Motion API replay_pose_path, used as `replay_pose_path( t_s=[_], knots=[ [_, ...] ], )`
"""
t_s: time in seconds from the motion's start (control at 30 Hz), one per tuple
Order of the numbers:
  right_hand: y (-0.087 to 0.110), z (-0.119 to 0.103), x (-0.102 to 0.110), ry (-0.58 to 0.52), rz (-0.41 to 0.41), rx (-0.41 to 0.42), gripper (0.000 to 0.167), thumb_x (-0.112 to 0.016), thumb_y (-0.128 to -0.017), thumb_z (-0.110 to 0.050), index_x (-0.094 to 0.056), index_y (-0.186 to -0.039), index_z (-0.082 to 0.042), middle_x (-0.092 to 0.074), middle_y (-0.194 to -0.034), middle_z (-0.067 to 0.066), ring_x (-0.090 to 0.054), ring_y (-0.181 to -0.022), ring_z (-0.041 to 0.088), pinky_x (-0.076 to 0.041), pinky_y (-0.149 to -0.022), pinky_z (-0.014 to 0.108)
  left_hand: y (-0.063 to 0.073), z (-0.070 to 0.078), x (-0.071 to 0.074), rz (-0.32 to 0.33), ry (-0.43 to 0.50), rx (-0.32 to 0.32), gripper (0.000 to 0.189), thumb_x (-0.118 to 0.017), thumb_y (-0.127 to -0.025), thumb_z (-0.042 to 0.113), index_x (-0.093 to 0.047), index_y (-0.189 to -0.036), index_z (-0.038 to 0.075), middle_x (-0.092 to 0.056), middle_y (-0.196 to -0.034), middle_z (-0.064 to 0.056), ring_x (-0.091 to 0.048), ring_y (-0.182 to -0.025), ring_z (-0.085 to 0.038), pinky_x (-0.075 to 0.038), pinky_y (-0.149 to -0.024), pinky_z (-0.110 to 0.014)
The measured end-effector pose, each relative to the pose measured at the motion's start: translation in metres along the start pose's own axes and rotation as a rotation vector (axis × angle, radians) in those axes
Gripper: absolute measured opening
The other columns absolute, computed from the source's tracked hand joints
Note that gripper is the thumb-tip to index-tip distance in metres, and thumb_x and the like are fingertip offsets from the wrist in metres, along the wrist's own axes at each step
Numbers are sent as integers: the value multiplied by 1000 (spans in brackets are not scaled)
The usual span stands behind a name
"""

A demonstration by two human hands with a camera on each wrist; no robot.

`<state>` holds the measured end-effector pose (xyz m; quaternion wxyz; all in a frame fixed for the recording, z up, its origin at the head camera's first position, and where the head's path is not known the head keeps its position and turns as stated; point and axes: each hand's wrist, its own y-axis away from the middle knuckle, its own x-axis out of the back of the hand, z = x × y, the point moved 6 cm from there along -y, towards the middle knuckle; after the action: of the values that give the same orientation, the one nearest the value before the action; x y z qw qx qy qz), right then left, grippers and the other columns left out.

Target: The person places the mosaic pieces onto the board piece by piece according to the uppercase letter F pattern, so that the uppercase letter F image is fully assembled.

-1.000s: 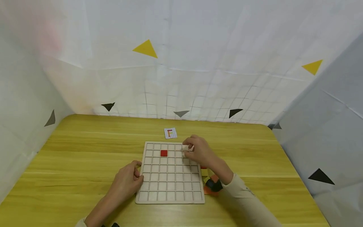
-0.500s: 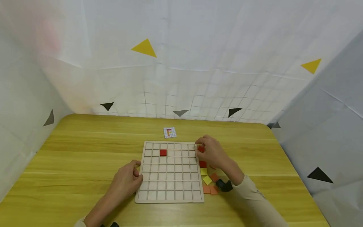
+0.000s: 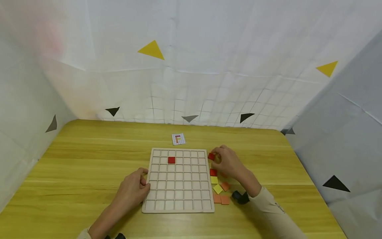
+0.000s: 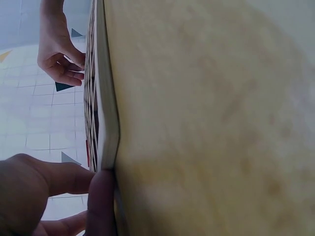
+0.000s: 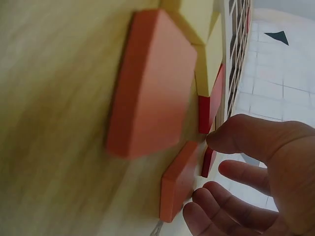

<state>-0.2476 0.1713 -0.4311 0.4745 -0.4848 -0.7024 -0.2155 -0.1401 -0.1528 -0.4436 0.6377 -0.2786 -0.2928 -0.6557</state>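
My left hand (image 3: 133, 189) rests at the left edge of a pale wooden grid board (image 3: 179, 192), its thumb and a finger against the rim. In the left wrist view, those fingertips touch the board's side (image 4: 106, 123). One red square tile (image 3: 171, 160) lies in a cell of the second row. My right hand (image 3: 228, 162) is just off the board's upper right, thumb and fingers spread beside a loose red tile (image 3: 211, 156). Right wrist view: the thumb and fingers of my right hand (image 5: 290, 172) stand apart, with a red tile (image 5: 209, 161) partly hidden behind them.
Right of the board lie another red tile (image 3: 213, 172), a yellow tile (image 3: 214, 180) and several more yellow and orange tiles (image 3: 224, 200). Beyond the board lies a small pattern card (image 3: 178, 139). White cloth walls (image 3: 191, 83) surround the table.
My right hand has moved right, from over the board's upper right corner to the table beside the loose red tile, uncovering it. My left hand stays at the board's edge.
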Motion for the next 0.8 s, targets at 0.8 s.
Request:
replay_pose_path(
  t_s=[0.8],
  knots=[
    [-14,5,-8,-61,-30,-33,27,-73,-77,-4,-73,-104,-4,-60,-88,5,-53,-74,17,-47,-66,34,1,-1,-1,7,8,1,42,-72,-81,4,-61,-121,-3,-54,-75,2,-47,-65,-13,-41,-56,-28]
  ],
)
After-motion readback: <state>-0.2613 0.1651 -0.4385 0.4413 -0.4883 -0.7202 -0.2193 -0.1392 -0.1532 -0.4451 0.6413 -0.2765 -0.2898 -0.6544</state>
